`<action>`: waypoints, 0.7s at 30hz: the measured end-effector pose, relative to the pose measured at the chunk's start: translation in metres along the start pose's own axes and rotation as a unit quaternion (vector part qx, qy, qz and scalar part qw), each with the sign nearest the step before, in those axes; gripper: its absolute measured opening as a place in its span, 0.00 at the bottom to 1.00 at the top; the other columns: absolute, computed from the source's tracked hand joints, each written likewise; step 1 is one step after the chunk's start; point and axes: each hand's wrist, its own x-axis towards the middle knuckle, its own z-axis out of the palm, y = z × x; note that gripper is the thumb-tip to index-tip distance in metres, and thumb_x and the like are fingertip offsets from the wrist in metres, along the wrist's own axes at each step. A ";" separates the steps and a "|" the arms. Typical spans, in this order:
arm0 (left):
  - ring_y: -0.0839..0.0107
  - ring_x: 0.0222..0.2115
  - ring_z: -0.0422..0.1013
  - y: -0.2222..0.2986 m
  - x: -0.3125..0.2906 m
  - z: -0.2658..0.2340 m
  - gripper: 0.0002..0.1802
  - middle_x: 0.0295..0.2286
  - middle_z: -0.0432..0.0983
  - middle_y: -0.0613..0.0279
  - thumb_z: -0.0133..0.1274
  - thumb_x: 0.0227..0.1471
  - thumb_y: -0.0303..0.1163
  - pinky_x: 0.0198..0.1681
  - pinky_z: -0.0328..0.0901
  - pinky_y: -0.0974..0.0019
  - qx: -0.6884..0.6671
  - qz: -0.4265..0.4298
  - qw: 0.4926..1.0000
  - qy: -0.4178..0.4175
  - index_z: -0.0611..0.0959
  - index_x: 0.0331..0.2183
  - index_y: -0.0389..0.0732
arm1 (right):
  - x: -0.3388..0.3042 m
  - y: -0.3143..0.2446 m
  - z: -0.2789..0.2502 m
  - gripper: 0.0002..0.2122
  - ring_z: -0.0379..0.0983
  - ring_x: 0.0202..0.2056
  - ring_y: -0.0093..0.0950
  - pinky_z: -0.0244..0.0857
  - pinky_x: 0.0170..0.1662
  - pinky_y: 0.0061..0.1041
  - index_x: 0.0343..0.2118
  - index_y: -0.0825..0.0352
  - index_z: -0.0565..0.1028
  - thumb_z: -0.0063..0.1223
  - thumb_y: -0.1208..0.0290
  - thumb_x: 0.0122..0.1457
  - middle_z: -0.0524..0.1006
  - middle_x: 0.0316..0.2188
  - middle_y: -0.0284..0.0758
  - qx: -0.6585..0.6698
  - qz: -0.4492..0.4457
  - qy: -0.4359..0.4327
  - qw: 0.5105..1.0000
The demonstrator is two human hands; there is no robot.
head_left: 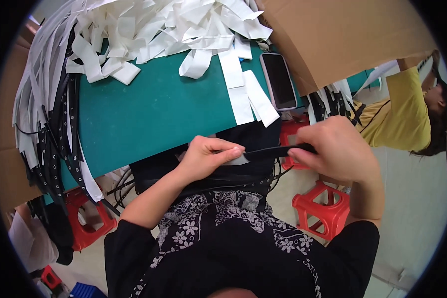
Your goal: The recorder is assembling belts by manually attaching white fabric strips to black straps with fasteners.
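Close to my body, just past the table's near edge, a black strap [269, 152] is stretched between my two hands. My left hand [207, 158] pinches its left end between thumb and fingers, where a pale grey-white piece shows at the fingertips. The right hand [338, 150] grips the strap's other part, fingers curled round it. Whether the pale piece is joined to the strap I cannot tell. More black straps lie across my lap, partly hidden by my forearms. Flat white strips [237, 99] hang near the table edge, beyond my hands.
The green table [149, 109] bears a heap of white strips [149, 30] and a phone [278, 81]. Black eyelet belts [59, 144] drape over its left side. A cardboard box [352, 39] stands right. Red stools [325, 208] are below. A person in yellow [402, 114] sits at right.
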 end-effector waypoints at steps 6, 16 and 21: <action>0.85 0.22 0.67 0.025 0.011 0.017 0.06 0.22 0.77 0.67 0.55 0.48 0.25 0.25 0.62 0.80 -0.042 0.020 0.998 0.038 0.83 0.30 0.34 | 0.032 0.007 0.047 0.12 0.69 0.21 0.31 0.62 0.25 0.27 0.26 0.70 0.71 0.50 0.63 0.56 0.72 0.18 0.38 0.180 0.014 -0.074 0.981; 0.80 0.27 0.71 0.007 0.001 -0.013 0.07 0.26 0.78 0.61 0.55 0.49 0.27 0.31 0.66 0.76 -0.012 -0.021 0.995 0.100 0.83 0.30 0.33 | -0.038 0.059 -0.038 0.08 0.62 0.17 0.16 0.54 0.20 0.17 0.22 0.68 0.70 0.53 0.71 0.53 0.67 0.14 0.27 0.289 0.094 0.014 0.953; 0.78 0.29 0.73 0.050 0.014 0.004 0.09 0.29 0.79 0.58 0.53 0.51 0.27 0.35 0.68 0.75 -0.076 0.057 0.994 0.054 0.82 0.31 0.31 | 0.003 -0.004 -0.053 0.09 0.63 0.16 0.23 0.54 0.20 0.21 0.20 0.70 0.69 0.57 0.73 0.47 0.65 0.11 0.33 -0.108 -0.116 0.097 0.983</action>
